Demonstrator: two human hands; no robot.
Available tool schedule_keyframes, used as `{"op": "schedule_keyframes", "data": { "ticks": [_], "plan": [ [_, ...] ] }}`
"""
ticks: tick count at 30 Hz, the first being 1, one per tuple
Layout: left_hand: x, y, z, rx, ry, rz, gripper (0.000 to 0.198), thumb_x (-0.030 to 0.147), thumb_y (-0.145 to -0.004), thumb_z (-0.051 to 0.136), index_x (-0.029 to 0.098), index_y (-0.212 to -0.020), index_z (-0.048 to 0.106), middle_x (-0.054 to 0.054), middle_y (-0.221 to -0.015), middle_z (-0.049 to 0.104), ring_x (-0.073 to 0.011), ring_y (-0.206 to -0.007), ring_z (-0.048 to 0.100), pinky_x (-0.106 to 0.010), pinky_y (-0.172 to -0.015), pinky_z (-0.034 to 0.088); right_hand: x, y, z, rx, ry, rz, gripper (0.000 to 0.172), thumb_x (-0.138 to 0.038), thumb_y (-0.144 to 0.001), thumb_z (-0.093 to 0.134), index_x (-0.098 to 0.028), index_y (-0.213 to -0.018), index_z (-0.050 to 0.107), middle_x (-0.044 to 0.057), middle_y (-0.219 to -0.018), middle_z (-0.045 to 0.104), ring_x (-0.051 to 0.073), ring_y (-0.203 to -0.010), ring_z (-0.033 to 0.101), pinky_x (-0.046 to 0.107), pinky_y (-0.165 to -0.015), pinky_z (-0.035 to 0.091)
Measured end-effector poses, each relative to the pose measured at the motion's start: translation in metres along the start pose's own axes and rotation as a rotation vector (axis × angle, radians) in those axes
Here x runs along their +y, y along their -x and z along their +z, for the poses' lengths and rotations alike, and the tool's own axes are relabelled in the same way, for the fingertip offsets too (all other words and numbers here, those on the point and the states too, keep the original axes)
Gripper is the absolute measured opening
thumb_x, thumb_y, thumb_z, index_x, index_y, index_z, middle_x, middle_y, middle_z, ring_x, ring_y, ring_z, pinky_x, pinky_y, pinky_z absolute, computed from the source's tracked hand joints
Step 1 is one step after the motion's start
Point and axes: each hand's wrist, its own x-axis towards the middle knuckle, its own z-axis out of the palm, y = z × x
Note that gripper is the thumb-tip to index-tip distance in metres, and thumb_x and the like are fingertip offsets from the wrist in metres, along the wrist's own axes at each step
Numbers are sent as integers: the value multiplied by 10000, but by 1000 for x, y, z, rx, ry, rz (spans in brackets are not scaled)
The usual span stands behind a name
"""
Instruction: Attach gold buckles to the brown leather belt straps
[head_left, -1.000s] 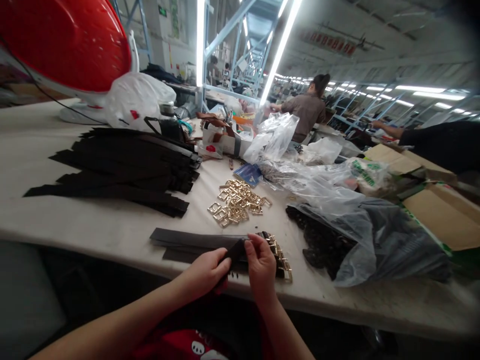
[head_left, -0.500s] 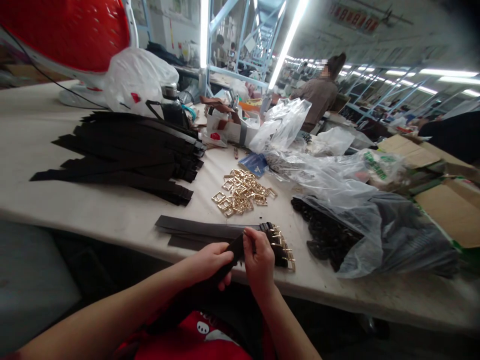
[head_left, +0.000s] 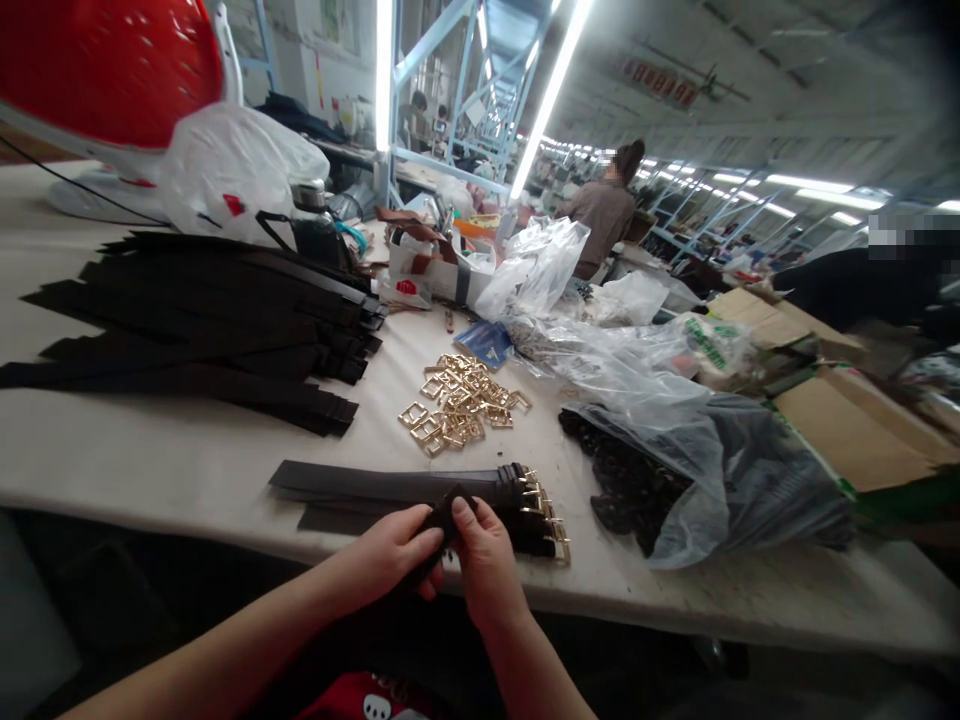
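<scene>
Between my hands is a black belt strap, held over the table's near edge. My left hand is closed around the strap, whose lower part runs down toward my lap. My right hand pinches the strap's upper end, thumb on top. Just behind my hands lies a stack of black belts with gold buckles at their right ends. Farther back is a heap of loose gold buckles. A large pile of black straps lies to the left.
On the right, a plastic bag spills small black pieces, with cardboard boxes behind it. At the back stand a dark flask, a white box and a red fan. A person is farther off.
My right hand has turned and its thumb now lies over the strap's end. Both hands are closer together. The whole view has shifted, with the table's things slightly left and lower.
</scene>
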Motion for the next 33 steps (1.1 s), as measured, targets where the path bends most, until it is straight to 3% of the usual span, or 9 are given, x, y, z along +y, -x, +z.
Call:
{"op": "schedule_keyframes", "data": {
  "ticks": [3, 8, 10, 12, 15, 20, 25, 29, 33],
  "plan": [
    [-2, -3, -5, -50, 92, -9, 429, 387, -777, 533, 192, -1128, 383, 38, -681, 594, -118, -558, 580, -218, -539, 439, 0, -2, 4, 67, 69, -80, 256, -412, -698, 649, -169, -747, 588, -23, -651, 579, 110, -595, 504, 229, -579, 409],
    [0, -14, -23, 76, 34, 84, 526, 527, -798, 453, 168, -1168, 350, 86, -493, 490, -82, -379, 441, -177, -396, 348, -13, -16, 11, -237, 380, -181, 271, -409, -795, 531, -157, -827, 623, 7, -725, 604, 141, -679, 536, 244, -625, 417],
    [1, -18, -33, 97, 75, 13, 512, 584, -766, 454, 173, -1066, 405, 79, -491, 494, -82, -373, 440, -171, -375, 331, -28, -43, 3, -219, 685, -296, 333, -413, -855, 417, -153, -791, 615, 10, -691, 591, 138, -662, 538, 240, -615, 418],
    [2, -21, -40, 125, 102, -68, 479, 607, -735, 478, 185, -958, 436, 74, -503, 504, -81, -378, 451, -168, -377, 331, -47, -83, -11, -66, 1072, -419, 324, -374, -883, 353, -162, -868, 599, 22, -754, 598, 139, -686, 550, 243, -638, 425],
    [3, -25, -44, 133, 106, -122, 471, 634, -719, 473, 191, -877, 439, 66, -515, 523, -83, -392, 471, -170, -396, 331, -68, -149, -34, 68, 1269, -443, 266, -241, -782, 525, -170, -1037, 557, 92, -1044, 546, 175, -836, 546, 286, -742, 408],
    [4, -31, -45, 146, 110, -115, 444, 596, -726, 480, 162, -819, 475, 0, -700, 626, -89, -493, 532, -186, -491, 368, -68, -207, -52, 48, 1421, -378, 237, -192, -608, 680, -175, -831, 601, 72, -920, 551, 204, -840, 534, 292, -727, 391],
    [-4, -36, -44, 102, 91, -60, 357, 507, -742, 493, 161, -830, 492, -14, -780, 628, -105, -522, 555, -209, -516, 383, -70, -200, -49, -14, 1389, -435, 82, -169, -723, 565, -168, -800, 594, 72, -871, 574, 196, -855, 521, 290, -762, 375],
    [-5, -34, -41, 165, 25, 13, 346, 499, -741, 496, 162, -818, 492, -7, -723, 617, -128, -529, 562, -243, -548, 421, -81, -155, -32, -66, 1253, -511, 265, -273, -849, 419, -174, -1056, 552, 64, -880, 577, 170, -804, 528, 272, -714, 400],
    [-1, -26, -33, 149, -13, 113, 351, 511, -804, 432, 163, -809, 477, 8, -668, 600, -102, -464, 523, -214, -478, 397, -73, -84, -11, -282, 686, -224, 410, -435, -863, 382, -197, -1175, 503, -43, -587, 441, 87, -466, 404, 211, -465, 351]
  ]
}}
